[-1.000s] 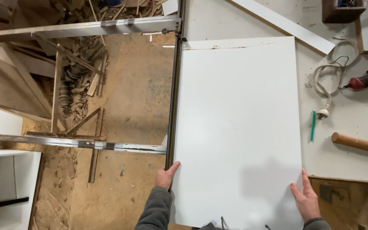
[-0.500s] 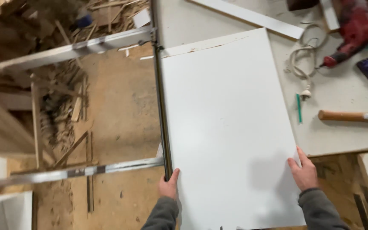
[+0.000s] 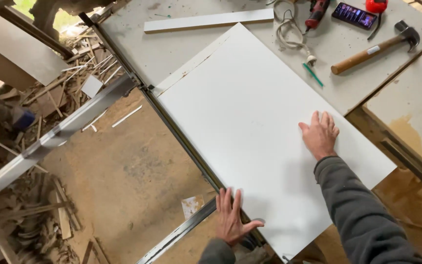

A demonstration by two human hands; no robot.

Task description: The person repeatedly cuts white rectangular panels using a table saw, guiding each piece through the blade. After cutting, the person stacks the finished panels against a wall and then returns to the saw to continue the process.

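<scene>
— Where are the hands on the white panel [image 3: 250, 127]?

— The right hand [image 3: 321, 134] lies flat on its face near the right edge, grip spread, palm down. The left hand [image 3: 231, 219] sits at the near left corner, fingers splayed over the edge by the black guide rail [image 3: 181, 134], thumb out on the panel. Neither pinches anything.

— And the panel itself?

— It lies slanted across the grey tabletop [image 3: 172, 46], its near end hanging out past the tabletop's edge, its long left edge close along the rail.

— How would you handle it well?

— I'd judge that even pressure from both palms matters — the smooth face looks slippery, and the overhanging end could tip if the weight shifts off the tabletop.

— What's around?

— A white strip [image 3: 208, 21] beyond the panel's far end, a coiled cord [image 3: 289, 34], a green pencil [image 3: 312, 75], a hammer [image 3: 374, 47], a red power tool [image 3: 316, 12] and a phone [image 3: 354, 14]. Below, a sawdust floor [image 3: 133, 166] with offcuts [image 3: 74, 80] — untidy footing.
</scene>
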